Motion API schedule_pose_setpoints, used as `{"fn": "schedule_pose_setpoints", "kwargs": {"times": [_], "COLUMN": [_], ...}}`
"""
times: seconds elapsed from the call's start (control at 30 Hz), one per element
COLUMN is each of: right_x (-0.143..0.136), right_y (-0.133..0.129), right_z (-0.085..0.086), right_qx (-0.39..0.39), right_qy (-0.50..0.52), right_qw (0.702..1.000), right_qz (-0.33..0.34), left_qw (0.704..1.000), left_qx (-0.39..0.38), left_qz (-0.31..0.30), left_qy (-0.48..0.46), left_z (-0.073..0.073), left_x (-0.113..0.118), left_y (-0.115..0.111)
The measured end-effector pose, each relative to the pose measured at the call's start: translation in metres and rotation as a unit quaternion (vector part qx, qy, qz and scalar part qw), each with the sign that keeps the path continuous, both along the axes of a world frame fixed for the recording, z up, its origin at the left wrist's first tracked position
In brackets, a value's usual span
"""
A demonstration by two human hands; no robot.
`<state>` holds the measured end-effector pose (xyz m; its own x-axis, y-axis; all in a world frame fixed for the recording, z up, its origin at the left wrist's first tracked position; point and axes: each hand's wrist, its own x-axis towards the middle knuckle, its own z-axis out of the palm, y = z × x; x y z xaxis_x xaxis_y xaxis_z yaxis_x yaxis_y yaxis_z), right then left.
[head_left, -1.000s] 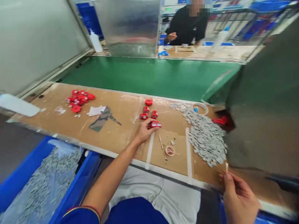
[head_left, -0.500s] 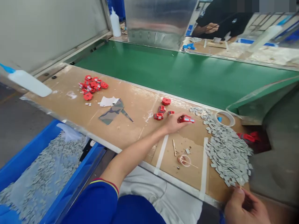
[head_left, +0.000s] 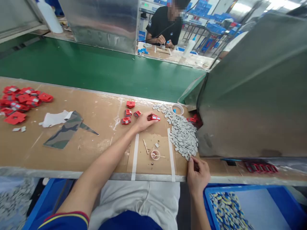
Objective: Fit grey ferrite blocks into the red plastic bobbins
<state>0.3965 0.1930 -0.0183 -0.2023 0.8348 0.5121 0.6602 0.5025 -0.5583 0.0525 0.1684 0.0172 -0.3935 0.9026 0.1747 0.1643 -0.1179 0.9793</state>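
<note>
Head view: the left hand (head_left: 143,121) pinches a red part (head_left: 153,118) between thumb and fingertips, low over the bench (head_left: 96,143), just beside the grey chips (head_left: 182,135). The right hand (head_left: 198,174) rests at the pile's near edge, fingers curled narrow; whether they hold anything I cannot tell. A careless sweep could push chips off the edge, or into the glue cap (head_left: 155,155).

Bare board left of the red parts (head_left: 130,112); grey chips (head_left: 182,135) crowd the right.
</note>
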Motion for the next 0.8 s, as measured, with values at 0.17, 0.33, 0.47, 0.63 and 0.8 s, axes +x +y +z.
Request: {"fn": "schedule_pose_setpoints", "kwargs": {"times": [0.17, 0.33, 0.47, 0.63, 0.8], "right_x": [0.000, 0.007, 0.010, 0.007, 0.011], "right_y": [-0.008, -0.013, -0.009, -0.009, -0.008], "right_z": [0.003, 0.002, 0.002, 0.001, 0.003], "right_qx": [0.001, -0.011, -0.039, -0.036, -0.044], "right_qy": [0.040, 0.039, -0.002, -0.027, -0.014], "right_qw": [0.999, 0.995, 0.988, 0.983, 0.988], "right_qz": [0.024, 0.097, 0.150, 0.178, 0.146], "left_qw": [0.999, 0.997, 0.993, 0.982, 0.973], "left_qx": [-0.018, -0.045, -0.054, -0.115, -0.143], "left_qz": [0.022, 0.049, 0.096, 0.144, 0.177], "left_qy": [-0.018, -0.035, -0.044, -0.033, -0.043], "left_z": [0.002, 0.006, 0.010, 0.016, 0.017], "left_x": [0.007, 0.015, 0.023, 0.045, 0.064], "left_y": [-0.022, -0.058, -0.086, -0.131, -0.169]}}
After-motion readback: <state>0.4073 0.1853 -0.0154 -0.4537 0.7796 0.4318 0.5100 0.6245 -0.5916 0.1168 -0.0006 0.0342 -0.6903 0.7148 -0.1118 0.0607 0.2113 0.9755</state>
